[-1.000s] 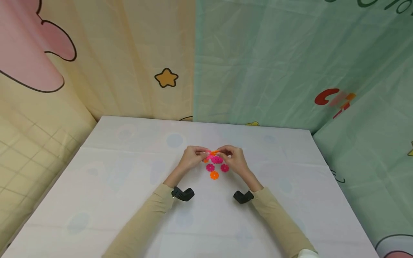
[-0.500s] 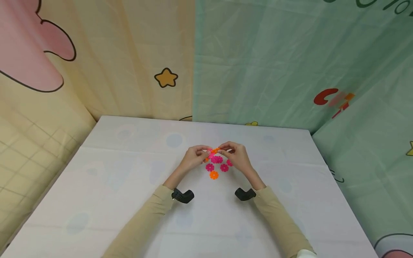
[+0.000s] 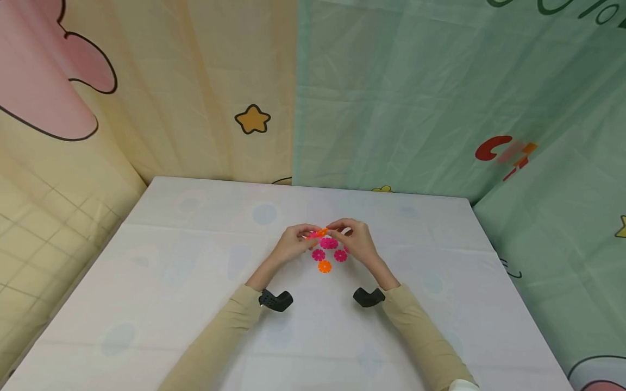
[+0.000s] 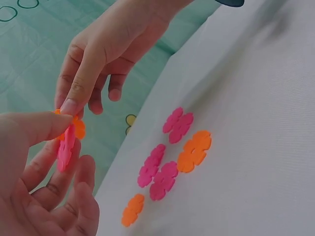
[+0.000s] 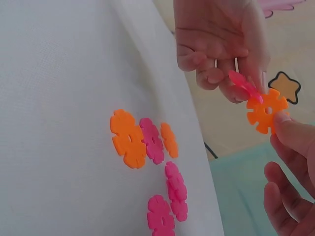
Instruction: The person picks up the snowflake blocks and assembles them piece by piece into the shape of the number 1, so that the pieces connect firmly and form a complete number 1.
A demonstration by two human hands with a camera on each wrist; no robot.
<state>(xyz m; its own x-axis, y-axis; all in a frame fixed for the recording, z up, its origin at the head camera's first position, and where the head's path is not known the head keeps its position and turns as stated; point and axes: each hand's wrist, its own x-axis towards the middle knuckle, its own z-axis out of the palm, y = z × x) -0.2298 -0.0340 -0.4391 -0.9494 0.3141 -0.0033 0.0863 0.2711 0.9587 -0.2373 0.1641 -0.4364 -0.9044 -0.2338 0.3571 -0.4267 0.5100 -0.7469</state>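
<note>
Both hands meet above the table. The left hand (image 3: 289, 244) pinches a pink notched disc (image 4: 66, 149) between thumb and fingers. Thumb and fingertips of the right hand (image 3: 359, 242) grip an orange notched disc (image 5: 266, 111). In the right wrist view the two discs touch, the pink one at an angle to the orange one; whether their notches interlock I cannot tell. Below the hands lie more flat discs: an orange one (image 3: 325, 266) nearest the body, a pink one (image 3: 318, 255) to its upper left, another pink one (image 3: 340, 255) to its upper right, and pink ones (image 3: 329, 243) close together behind.
A white cloth with pale dots covers the table (image 3: 195, 304). Behind it hang a cream curtain (image 3: 205, 81) and a green curtain (image 3: 391, 98). Each wrist carries a black device, one on the left wrist (image 3: 276, 300) and one on the right wrist (image 3: 369, 297).
The held discs have tilted and come slightly lower and to the left. The right hand moved outward a little, then back toward the left hand. The discs on the table lie as before.
</note>
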